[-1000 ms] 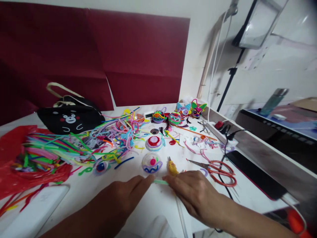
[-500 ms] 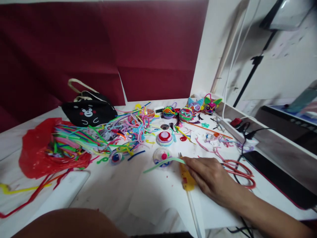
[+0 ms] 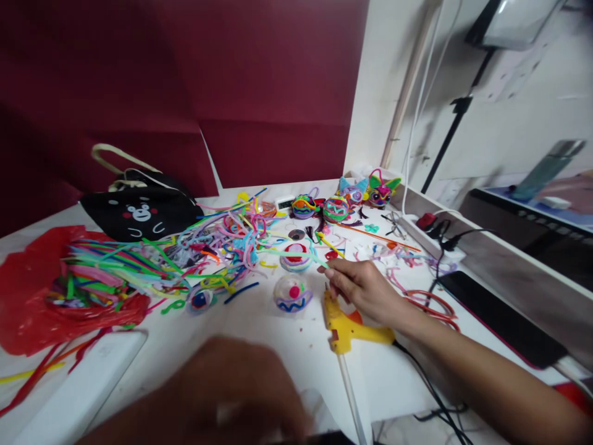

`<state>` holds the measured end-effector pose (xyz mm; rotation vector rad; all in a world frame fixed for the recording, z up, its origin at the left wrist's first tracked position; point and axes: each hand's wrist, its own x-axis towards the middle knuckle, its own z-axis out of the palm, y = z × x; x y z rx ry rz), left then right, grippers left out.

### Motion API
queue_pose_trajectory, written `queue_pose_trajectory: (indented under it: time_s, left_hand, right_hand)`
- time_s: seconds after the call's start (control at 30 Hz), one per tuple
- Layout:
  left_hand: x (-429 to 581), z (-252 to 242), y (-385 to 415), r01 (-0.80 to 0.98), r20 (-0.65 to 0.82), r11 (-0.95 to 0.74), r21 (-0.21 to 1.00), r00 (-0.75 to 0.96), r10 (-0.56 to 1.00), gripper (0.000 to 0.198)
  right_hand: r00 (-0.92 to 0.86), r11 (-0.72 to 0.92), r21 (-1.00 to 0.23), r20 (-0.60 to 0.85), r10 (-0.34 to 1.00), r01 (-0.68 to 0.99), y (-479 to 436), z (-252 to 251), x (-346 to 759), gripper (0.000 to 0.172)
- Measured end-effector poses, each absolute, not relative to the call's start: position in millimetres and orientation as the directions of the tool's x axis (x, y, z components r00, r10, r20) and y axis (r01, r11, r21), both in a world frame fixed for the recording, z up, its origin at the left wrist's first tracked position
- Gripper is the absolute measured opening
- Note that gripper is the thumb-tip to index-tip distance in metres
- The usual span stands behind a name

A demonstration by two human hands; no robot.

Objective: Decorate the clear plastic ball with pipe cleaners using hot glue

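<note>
My right hand [image 3: 369, 289] pinches one end of a pale green pipe cleaner [image 3: 319, 259], which points left across a round ornament with a red and purple centre [image 3: 296, 262]. Just below that hand lies a yellow glue gun [image 3: 341, 329], a glue stick sticking out of its back end. A clear round ornament [image 3: 293, 295] with a pink dot and a blue zigzag sits left of the nozzle. Low in the frame my left hand [image 3: 236, 383] is smeared by motion, so its fingers cannot be made out.
A red plastic bag [image 3: 28, 290] spills pipe cleaners at left, near a black bag [image 3: 139, 213]. Finished ornaments [image 3: 336, 209] stand at the back. A phone [image 3: 500, 318], orange cable [image 3: 438, 303] and power strip [image 3: 433, 238] lie at right; a white slab [image 3: 88, 383] lies lower left.
My right hand has lifted away from the glue gun and moved up and left with the pipe cleaner. My left hand has come further into view from below. The view has shifted right.
</note>
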<state>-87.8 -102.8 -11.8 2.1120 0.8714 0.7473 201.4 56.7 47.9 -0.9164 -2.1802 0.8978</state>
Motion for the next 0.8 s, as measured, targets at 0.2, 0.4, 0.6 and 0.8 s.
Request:
queue_pose_trajectory:
  time_s: [0.2,0.4,0.6,0.8]
  left_hand:
    - [-70,33,4,0.793,0.116,-0.232,0.563,0.202,0.972,0.067]
    - [-69,-13,30,0.892,0.042,-0.242,0.382,0.245,0.969,0.090]
    - [-66,-23,35,0.877,0.096,-0.268,0.399,0.250,0.963,0.078]
    - [-63,-22,32,0.840,0.134,-0.271,0.470,0.236,0.962,0.076]
  right_hand:
    - [-0.531,0.418,-0.764,0.118,0.839,0.492,76,31,186,0.010]
    - [-0.587,0.430,-0.674,-0.007,0.809,0.601,74,33,173,0.055]
    - [-0.650,0.503,-0.591,-0.047,0.759,0.630,77,26,167,0.077]
    - [-0.628,0.503,-0.507,-0.100,0.772,0.700,77,22,163,0.076]
